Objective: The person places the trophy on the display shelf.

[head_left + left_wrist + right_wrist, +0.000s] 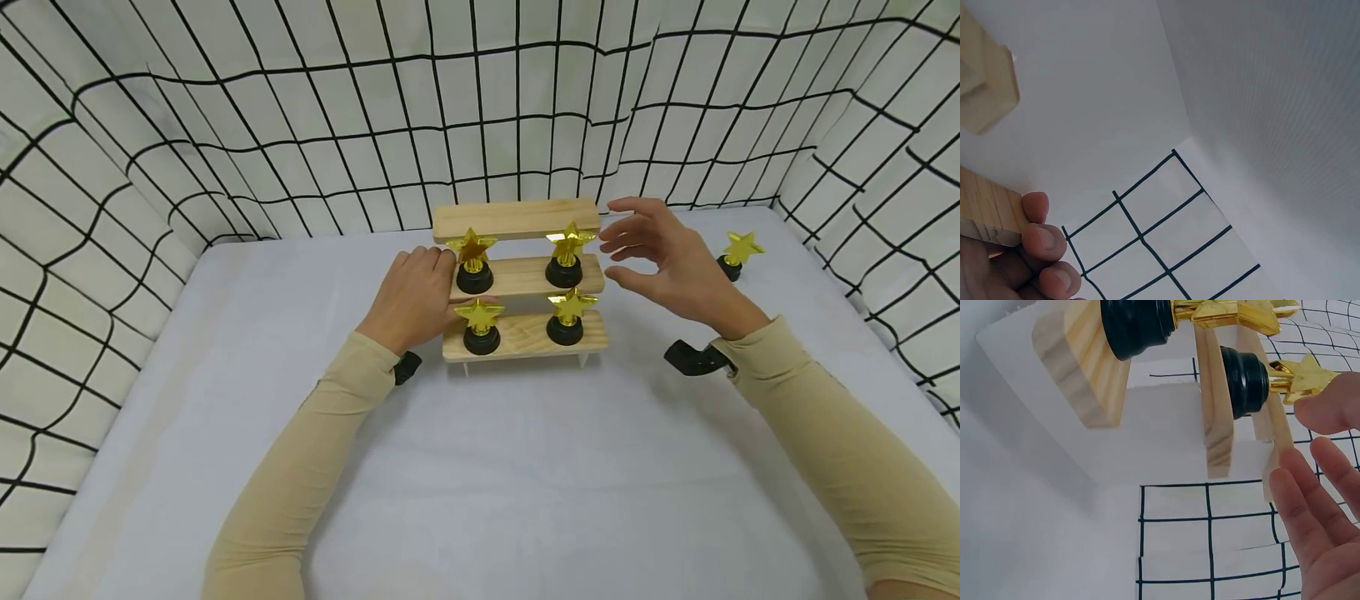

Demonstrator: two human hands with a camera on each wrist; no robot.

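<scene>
White cloth with a black grid [300, 125] hangs around a pale table [480, 467] on three sides. Near the back of the table stands a small wooden stepped shelf [517, 219] with three levels. Four gold star trophies on black bases are on it: two on the middle step [474, 262] [566, 257] and two on the lowest step [481, 325] [567, 317]; the top step is bare. The left hand [412, 296] rests against the left end of the shelf, with curled fingers [1044, 240] touching the end of a wooden board. The right hand [663, 258] hovers just beside the right end of the shelf, fingers [1310, 506] spread and relaxed, holding nothing and touching nothing. A fifth star trophy [737, 254] stands alone on the table, to the right of this hand, near the cloth wall.
</scene>
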